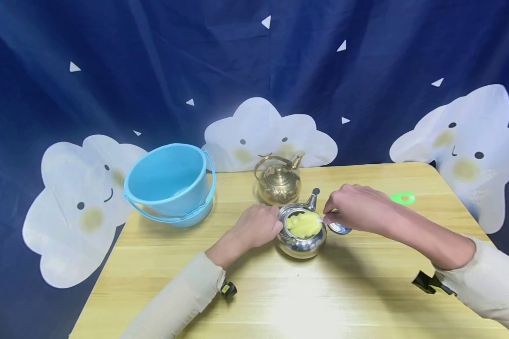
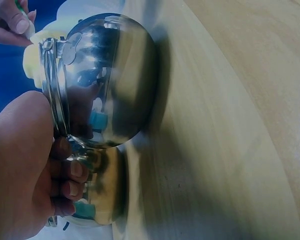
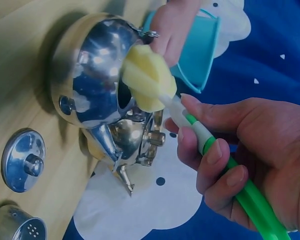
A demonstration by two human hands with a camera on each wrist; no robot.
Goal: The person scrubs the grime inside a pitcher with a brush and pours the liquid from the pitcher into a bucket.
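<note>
A round silver kettle stands lidless on the table. My left hand is at its left side; in the left wrist view the fingers curl at its lowered handle. My right hand grips the green and white handle of a sponge brush. The brush's yellow sponge head fills the kettle's mouth, partly sticking out above the rim. Beside the kettle lies its silver lid, partly hidden by my right hand in the head view.
Close behind the silver kettle stands a gold-coloured kettle with its lid on. A light blue bucket is at the back left. A perforated metal strainer rests near the lid. The blue cloud-print curtain hangs behind the table.
</note>
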